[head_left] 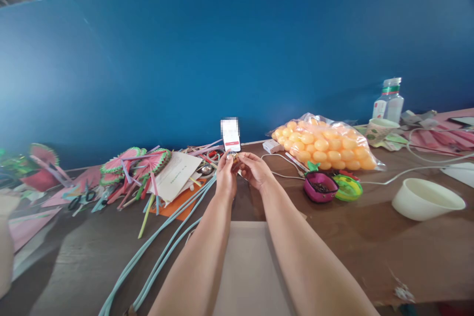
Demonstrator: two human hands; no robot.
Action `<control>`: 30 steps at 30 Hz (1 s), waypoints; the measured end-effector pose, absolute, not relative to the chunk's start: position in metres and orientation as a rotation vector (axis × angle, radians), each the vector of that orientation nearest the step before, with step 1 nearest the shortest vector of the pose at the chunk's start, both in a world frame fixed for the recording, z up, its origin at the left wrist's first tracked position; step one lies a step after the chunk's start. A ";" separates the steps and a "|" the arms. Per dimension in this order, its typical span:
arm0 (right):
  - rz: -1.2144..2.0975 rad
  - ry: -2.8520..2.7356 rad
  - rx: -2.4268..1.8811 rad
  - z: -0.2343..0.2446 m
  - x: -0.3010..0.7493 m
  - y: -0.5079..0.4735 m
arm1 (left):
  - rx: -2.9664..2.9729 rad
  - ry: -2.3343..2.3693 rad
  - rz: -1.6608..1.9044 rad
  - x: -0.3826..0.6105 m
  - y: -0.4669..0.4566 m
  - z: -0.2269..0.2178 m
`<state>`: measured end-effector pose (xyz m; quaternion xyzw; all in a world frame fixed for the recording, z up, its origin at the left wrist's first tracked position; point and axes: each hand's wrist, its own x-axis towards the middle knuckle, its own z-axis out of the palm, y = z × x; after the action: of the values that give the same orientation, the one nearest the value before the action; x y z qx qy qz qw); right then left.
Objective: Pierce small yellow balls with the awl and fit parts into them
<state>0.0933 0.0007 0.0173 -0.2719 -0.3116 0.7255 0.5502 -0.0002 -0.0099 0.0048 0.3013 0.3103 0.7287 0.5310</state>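
Observation:
Both arms reach out over the brown table [370,247]. My left hand [225,173] and my right hand [254,168] meet in front of a propped-up phone [231,134]. Their fingers pinch together on a small roundish object [233,156], too small to name. A pale sheet of card [248,266] lies on the table under my forearms.
Folded paper fans [129,160], coloured strips and scissors [79,201] lie at the left, with light blue tubes [163,242] running forward. At the right are a bag of orange balls [326,143], a purple dish [320,187], a white bowl [425,200], a paper cup [379,129], a bottle [390,98] and cables. A blue wall stands behind.

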 end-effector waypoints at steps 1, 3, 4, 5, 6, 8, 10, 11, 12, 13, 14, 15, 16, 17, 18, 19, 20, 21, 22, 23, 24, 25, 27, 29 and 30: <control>1.725 -0.737 -0.647 0.018 0.093 0.000 | 0.724 0.740 1.743 0.000 -0.010 0.005; 1.739 -0.736 -0.656 0.018 0.093 0.000 | 0.725 0.737 1.751 0.000 -0.010 0.004; 1.744 -0.736 -0.660 0.019 0.094 -0.001 | 0.721 0.733 1.755 0.000 -0.010 0.004; 1.748 -0.738 -0.663 0.019 0.094 -0.001 | 0.716 0.727 1.757 0.000 -0.010 0.004; 1.751 -0.740 -0.663 0.018 0.094 -0.001 | 0.710 0.721 1.758 0.000 -0.009 0.004; 1.756 -0.746 -0.653 0.018 0.094 -0.001 | 0.700 0.710 1.761 0.000 -0.009 0.004; 1.759 -0.747 -0.635 0.017 0.094 -0.001 | 0.699 0.709 1.765 0.000 -0.009 0.003; 1.760 -0.743 -0.628 0.016 0.094 -0.001 | 0.702 0.711 1.765 0.000 -0.009 0.003; 1.760 -0.738 -0.622 0.016 0.094 -0.001 | 0.706 0.713 1.765 0.000 -0.009 0.003; 1.761 -0.732 -0.618 0.016 0.094 -0.001 | 0.711 0.714 1.766 0.000 -0.009 0.003; 1.762 -0.729 -0.615 0.016 0.095 -0.001 | 0.714 0.715 1.767 0.000 -0.009 0.003; 1.762 -0.730 -0.610 0.016 0.095 -0.001 | 0.717 0.716 1.767 0.000 -0.009 0.003; 1.760 -0.734 -0.606 0.017 0.095 -0.001 | 0.718 0.715 1.768 0.000 -0.009 0.003; 1.757 -0.740 -0.604 0.017 0.095 -0.001 | 0.719 0.714 1.769 0.000 -0.009 0.003; 1.752 -0.745 -0.605 0.017 0.095 -0.001 | 0.721 0.714 1.769 0.000 -0.009 0.003; 1.747 -0.747 -0.607 0.017 0.095 -0.002 | 0.723 0.713 1.769 0.000 -0.009 0.003; 1.744 -0.748 -0.608 0.017 0.095 -0.002 | 0.724 0.713 1.769 0.000 -0.009 0.003; 1.742 -0.748 -0.610 0.017 0.095 -0.002 | 0.724 0.713 1.769 0.000 -0.009 0.003; 1.742 -0.747 -0.611 0.017 0.094 -0.002 | 0.722 0.716 1.771 0.000 -0.009 0.003; 1.740 -0.748 -0.610 0.017 0.094 -0.002 | 0.720 0.719 1.772 0.000 -0.009 0.003; 1.739 -0.750 -0.608 0.017 0.094 -0.003 | 0.717 0.724 1.774 0.000 -0.009 0.003; 1.738 -0.752 -0.606 0.017 0.094 -0.003 | 0.715 0.727 1.773 0.000 -0.009 0.003; 1.736 -0.759 -0.599 0.017 0.095 -0.003 | 0.709 0.728 1.775 0.000 -0.008 0.004; 1.733 -0.766 -0.591 0.017 0.095 -0.003 | 0.704 0.723 1.775 0.000 -0.008 0.003; 1.731 -0.770 -0.589 0.017 0.095 -0.003 | 0.703 0.722 1.775 0.000 -0.008 0.003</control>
<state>0.0945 -0.0029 0.0169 -0.2485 -0.3248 0.7303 0.5472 0.0003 -0.0083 0.0035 0.2936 0.3017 0.7413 0.5228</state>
